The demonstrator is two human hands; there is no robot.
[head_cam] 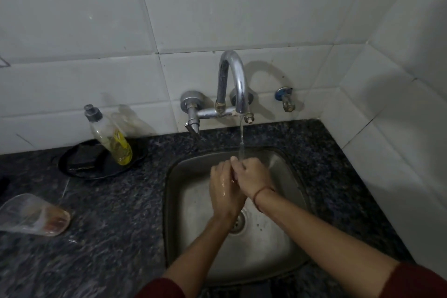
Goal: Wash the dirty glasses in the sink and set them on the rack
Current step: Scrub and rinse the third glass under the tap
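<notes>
Both my hands are together over the steel sink (285, 232), under the thin stream of water (241, 138) running from the curved chrome tap (232, 72). My left hand (223, 195) is wet, with its fingers stretched upward. My right hand (254, 176) is curled around the left hand's fingers and has a red thread at the wrist. Neither hand holds a glass. One dirty glass (31, 215) with brown residue at its base is on the dark counter at the far left, well away from both hands. No rack is in view.
A dish soap bottle (110, 135) with yellow liquid leans on a black plate (84, 172) behind and to the left of the sink. A small wall valve (285, 99) sits to the right of the tap. White tiled walls close in the back and right side. The drain (238, 222) lies below my wrists.
</notes>
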